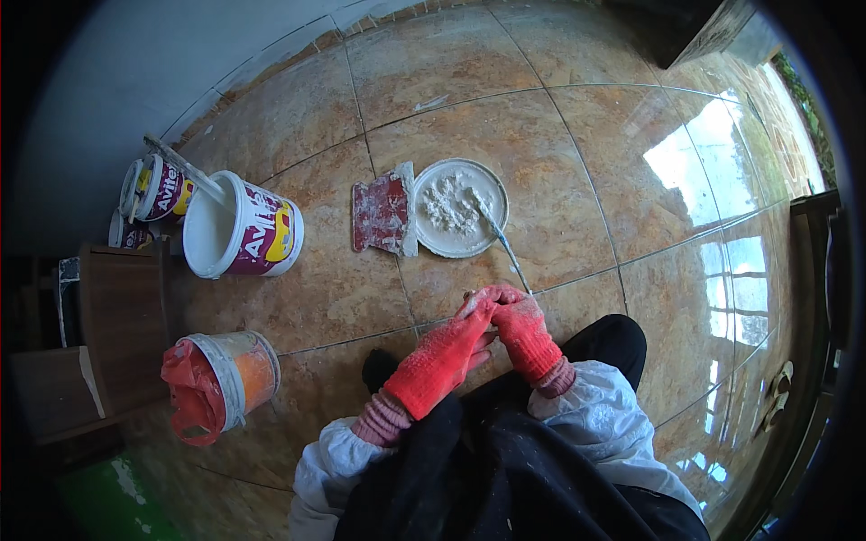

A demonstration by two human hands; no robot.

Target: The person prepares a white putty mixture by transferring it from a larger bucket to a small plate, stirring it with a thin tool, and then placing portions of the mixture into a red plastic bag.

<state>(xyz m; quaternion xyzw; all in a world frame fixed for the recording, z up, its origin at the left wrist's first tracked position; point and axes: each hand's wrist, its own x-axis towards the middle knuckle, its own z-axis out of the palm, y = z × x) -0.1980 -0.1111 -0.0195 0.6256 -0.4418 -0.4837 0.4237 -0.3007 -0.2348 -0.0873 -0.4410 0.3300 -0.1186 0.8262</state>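
My left hand (443, 355) and my right hand (524, 331) meet in front of my lap, both in red knit gloves dusted white. My right fingers curl against the fingertips of my left hand; whether anything is pinched there is hidden. Some bare fingers show below the left glove. Just beyond lies a round white bucket lid (423, 237) with a lumpy heap of white putty (446, 203). A thin stained stick (509, 253) leans from the putty over the rim, its near end close to my right hand. Touching the lid's left side is a red putty spreader (381, 213) crusted with white.
A white Avitex bucket (277, 230) with a coated stick (189, 172) stands at left, smaller buckets (159, 186) behind it. Nearer is an orange bucket (254, 379) with a red plastic bag (193, 392). Brown wooden furniture (125, 324) stands at far left; shoes (778, 395) lie at right.
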